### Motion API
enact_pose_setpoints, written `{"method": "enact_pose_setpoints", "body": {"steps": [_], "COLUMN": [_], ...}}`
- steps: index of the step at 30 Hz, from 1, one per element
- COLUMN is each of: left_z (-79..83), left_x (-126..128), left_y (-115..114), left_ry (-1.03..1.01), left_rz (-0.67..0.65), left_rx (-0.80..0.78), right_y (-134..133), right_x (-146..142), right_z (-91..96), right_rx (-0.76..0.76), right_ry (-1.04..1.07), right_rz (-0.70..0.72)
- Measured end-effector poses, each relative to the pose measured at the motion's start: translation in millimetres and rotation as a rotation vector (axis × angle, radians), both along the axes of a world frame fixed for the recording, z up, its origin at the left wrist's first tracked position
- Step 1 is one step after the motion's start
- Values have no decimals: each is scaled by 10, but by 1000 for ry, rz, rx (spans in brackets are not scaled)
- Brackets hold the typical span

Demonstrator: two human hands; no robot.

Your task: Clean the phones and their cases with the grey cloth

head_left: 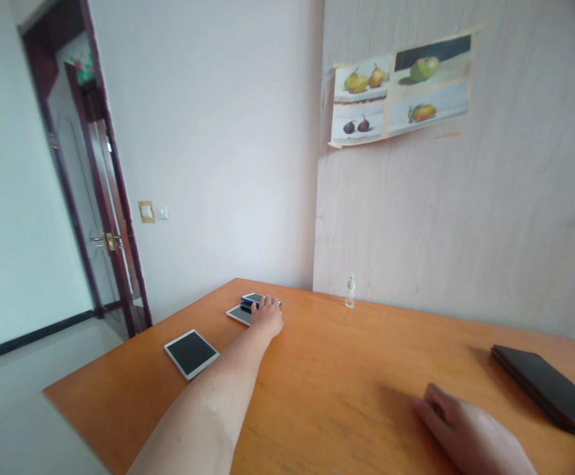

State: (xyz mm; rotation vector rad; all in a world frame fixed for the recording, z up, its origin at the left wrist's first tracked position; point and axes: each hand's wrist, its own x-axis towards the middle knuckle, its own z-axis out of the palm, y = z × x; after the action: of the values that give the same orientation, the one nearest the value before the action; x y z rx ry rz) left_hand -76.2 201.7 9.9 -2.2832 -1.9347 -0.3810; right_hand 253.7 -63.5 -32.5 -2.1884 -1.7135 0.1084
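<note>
- I'm using the pump bottle (350, 294) on the table (317, 396) as landmark.
- Left of it: I see the left hand (268, 318) on a blue-edged device (251, 298); grip unclear.
- Farther left, nearer camera: white-framed tablet (191, 353).
- Right, nearer: right hand (458, 419), loosely curled.
- Farther right: black case (549, 386).

No text, label, brand, number or sign can be read.
</note>
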Motion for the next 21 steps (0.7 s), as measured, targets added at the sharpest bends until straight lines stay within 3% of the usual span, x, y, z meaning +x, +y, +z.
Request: {"method": "enact_pose_setpoints", "body": {"steps": [8, 17, 21], "left_z": [16, 94, 204], "left_x": [-54, -172, -193], "left_y": [20, -131, -241], "left_ry": [86, 194, 162], "left_rz": [0, -134, -152], "left_rx": [52, 111, 155], "right_y": [-11, -7, -27], "right_x": [-10, -54, -97], "right_z": [-10, 65, 121], "right_rx": [-7, -16, 2], "right_ry": [-3, -30, -41], "right_rz": [-11, -25, -28]}}
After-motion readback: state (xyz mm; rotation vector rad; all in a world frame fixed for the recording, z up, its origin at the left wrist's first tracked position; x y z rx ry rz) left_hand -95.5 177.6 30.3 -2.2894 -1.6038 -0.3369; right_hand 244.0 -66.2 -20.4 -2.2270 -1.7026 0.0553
